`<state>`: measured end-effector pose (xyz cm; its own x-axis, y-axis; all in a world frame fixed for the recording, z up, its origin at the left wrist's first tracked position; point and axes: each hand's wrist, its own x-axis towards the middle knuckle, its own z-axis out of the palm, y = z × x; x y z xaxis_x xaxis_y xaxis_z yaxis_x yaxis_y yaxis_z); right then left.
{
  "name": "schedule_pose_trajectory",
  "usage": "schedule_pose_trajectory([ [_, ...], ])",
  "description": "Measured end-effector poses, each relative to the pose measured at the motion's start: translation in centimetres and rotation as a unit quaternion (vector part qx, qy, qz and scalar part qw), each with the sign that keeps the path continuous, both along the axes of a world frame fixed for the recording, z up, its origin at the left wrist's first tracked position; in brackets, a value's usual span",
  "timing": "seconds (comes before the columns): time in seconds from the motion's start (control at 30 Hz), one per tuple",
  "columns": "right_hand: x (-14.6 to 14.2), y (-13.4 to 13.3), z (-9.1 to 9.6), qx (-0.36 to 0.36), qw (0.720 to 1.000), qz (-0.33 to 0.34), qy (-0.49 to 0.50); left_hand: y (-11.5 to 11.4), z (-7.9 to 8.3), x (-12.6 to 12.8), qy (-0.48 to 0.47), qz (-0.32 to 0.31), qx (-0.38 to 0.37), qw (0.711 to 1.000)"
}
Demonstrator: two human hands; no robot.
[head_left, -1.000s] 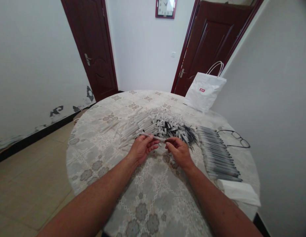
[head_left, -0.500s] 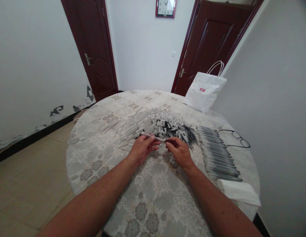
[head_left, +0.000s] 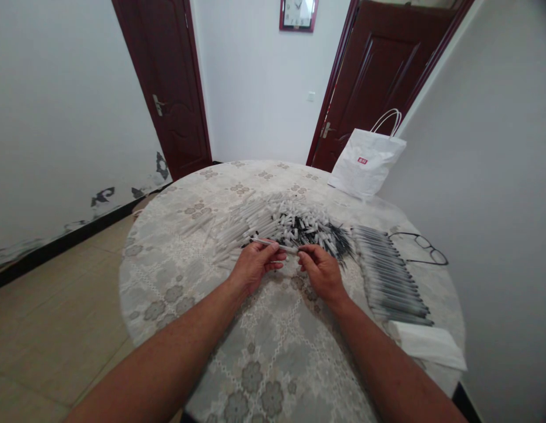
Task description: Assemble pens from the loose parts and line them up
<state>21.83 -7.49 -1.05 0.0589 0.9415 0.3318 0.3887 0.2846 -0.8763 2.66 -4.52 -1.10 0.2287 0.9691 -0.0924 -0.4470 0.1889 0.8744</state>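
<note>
My left hand (head_left: 254,265) is closed around a thin white pen barrel (head_left: 273,244) that points right, over the round table (head_left: 167,276). My right hand (head_left: 321,270) pinches the barrel's right end, where a small dark part shows. Just beyond both hands lies a heap of white barrels (head_left: 249,220) on the left and white caps with thin black refills (head_left: 312,229) on the right. A neat row of finished grey pens (head_left: 390,276) lies to the right of my right hand.
A white paper bag (head_left: 365,161) stands at the table's far right. Black-rimmed glasses (head_left: 425,247) lie beside the pen row, and a white folded sheet (head_left: 427,343) lies at the near right edge. Two dark doors and a wall clock (head_left: 298,13) are behind.
Both hands stay together on the same barrel and shift only slightly. The camera has moved a touch.
</note>
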Motion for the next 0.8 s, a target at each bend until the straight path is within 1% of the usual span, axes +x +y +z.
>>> schedule_pose_trajectory([
  [0.23,0.03,-0.33,0.01,0.031,0.993,-0.009,-0.118,-0.21,0.32,0.11,-0.009,-0.002,-0.012,1.0],
  [0.33,-0.06,-0.46,0.22,0.042,0.988,-0.014,-0.148,-0.32,0.47,0.16,-0.018,-0.007,-0.02,1.0],
  [0.5,0.0,-0.46,0.11,0.034,0.989,-0.001,-0.141,-0.42,0.55,0.21,-0.023,-0.018,-0.015,0.999],
  [0.6,0.05,-0.54,-0.11,0.003,0.995,0.006,-0.098,-0.43,0.42,0.27,-0.015,-0.021,-0.011,1.0],
  [0.67,0.1,-0.65,-0.14,-0.003,0.998,0.002,-0.069,-0.36,0.26,0.26,-0.012,-0.014,-0.012,1.0],
  [0.73,0.17,-0.75,-0.02,0.018,0.998,-0.007,-0.064,-0.26,0.12,0.22,-0.01,-0.005,-0.014,1.0],
  [0.8,0.21,-0.83,0.21,0.048,0.995,-0.011,-0.085,-0.19,0.07,0.18,-0.011,-0.001,-0.014,1.0],
])
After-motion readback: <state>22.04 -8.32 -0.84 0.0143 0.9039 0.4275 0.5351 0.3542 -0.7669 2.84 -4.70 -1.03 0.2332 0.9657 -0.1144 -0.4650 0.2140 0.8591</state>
